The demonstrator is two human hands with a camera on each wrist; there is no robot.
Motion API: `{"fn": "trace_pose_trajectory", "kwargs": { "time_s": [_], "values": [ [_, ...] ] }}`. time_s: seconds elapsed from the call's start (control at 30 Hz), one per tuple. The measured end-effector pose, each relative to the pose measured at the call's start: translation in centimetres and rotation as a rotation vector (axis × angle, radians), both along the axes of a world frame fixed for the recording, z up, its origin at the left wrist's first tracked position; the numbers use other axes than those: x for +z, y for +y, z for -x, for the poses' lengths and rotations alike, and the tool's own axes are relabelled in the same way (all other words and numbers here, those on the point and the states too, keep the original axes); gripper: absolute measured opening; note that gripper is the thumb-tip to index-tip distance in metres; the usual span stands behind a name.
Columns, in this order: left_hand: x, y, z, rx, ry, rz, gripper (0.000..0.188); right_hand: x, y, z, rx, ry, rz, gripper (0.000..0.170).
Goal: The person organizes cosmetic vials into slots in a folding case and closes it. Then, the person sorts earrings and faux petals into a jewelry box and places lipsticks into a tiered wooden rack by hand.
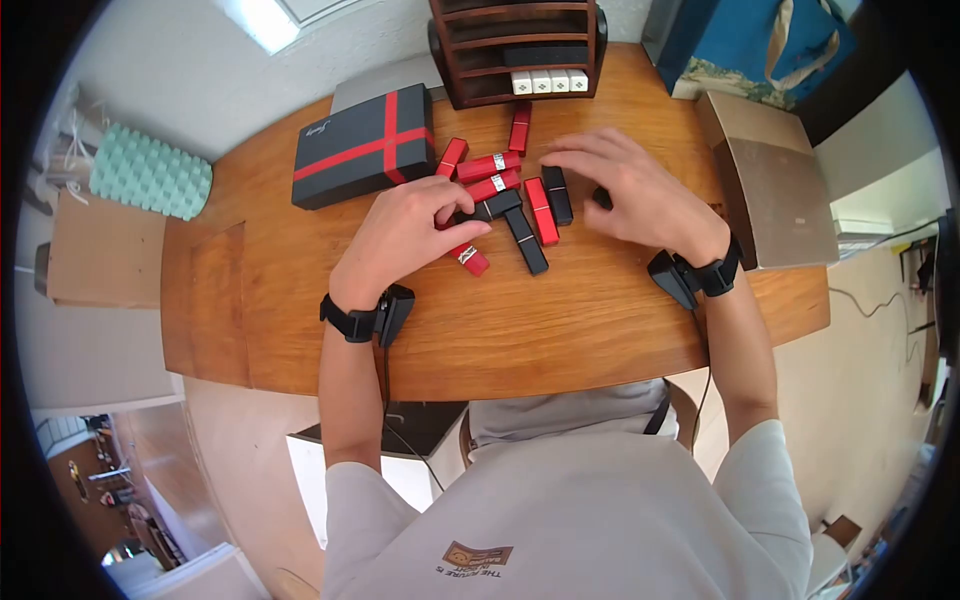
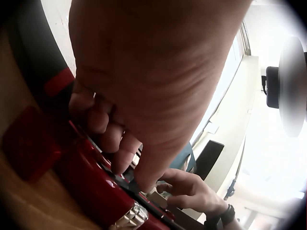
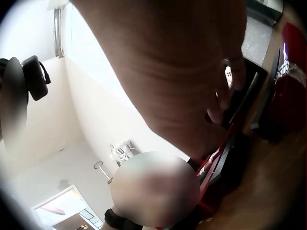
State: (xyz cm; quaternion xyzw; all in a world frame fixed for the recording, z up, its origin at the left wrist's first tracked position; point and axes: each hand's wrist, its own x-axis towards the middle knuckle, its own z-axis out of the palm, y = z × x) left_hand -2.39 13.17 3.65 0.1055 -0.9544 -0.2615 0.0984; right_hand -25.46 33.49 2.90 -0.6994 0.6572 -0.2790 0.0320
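Red and black lipstick-like tubes lie in a loose group on the wooden table. My left hand [image 1: 400,228] pinches the near-left end of a black tube [image 1: 492,207] between thumb and finger; the left wrist view shows these fingers beside a red tube [image 2: 93,187]. Another black tube [image 1: 526,240] touches its far end. At the group's right side, my right hand [image 1: 635,190] hovers with fingers apart and slightly bent. A small dark object [image 1: 602,198] shows by its thumb, mostly hidden; no grip on it is visible. Between the hands are a red tube [image 1: 542,211] and a black one [image 1: 558,195].
A black box with red ribbon [image 1: 365,145] lies behind my left hand. At the back stands a dark wooden rack [image 1: 450,60] holding several white-ended pieces [image 1: 550,82]. A cardboard box [image 1: 775,185] is at the right, with a blue bag [image 1: 740,50] behind it.
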Motion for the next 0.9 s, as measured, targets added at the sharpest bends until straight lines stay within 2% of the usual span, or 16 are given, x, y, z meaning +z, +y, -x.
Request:
{"fn": "trace_pose_trajectory", "kwargs": {
  "time_s": [0.1,0.23,0.53,0.63,0.73,0.8,0.83,0.9],
  "values": [
    [0.6,0.4,0.1,0.029,-0.031,0.045,0.026,-1.9,0.1,-1.1,-0.006,0.06,0.026,0.063],
    [0.0,0.3,0.1,0.034,-0.043,0.138,0.028,-2.2,-0.2,-1.0,0.005,0.06,0.049,0.064],
    [0.1,0.9,0.1,-0.063,-0.052,0.114,0.032,0.7,1.3,-0.8,-0.013,-0.025,-0.086,0.066],
    [0.2,1.1,0.2,-0.147,-0.087,0.051,0.034,0.8,1.9,-1.2,-0.034,-0.02,-0.179,0.074],
    [0.6,1.5,0.4,-0.18,-0.022,0.09,0.042,0.3,1.9,-1.3,-0.03,0.029,-0.196,0.078],
    [0.7,2.2,0.9,-0.192,0.084,0.086,0.058,0.3,1.9,-1.3,-0.028,0.059,-0.21,0.083],
    [0.6,2.2,0.9,-0.195,0.085,0.089,0.058,0.3,1.9,-1.4,-0.03,0.06,-0.207,0.083],
    [0.2,2.2,0.9,-0.243,-0.038,0.076,0.07,0.4,2.1,-1.8,-0.046,0.039,-0.272,0.091]
  ]
}}
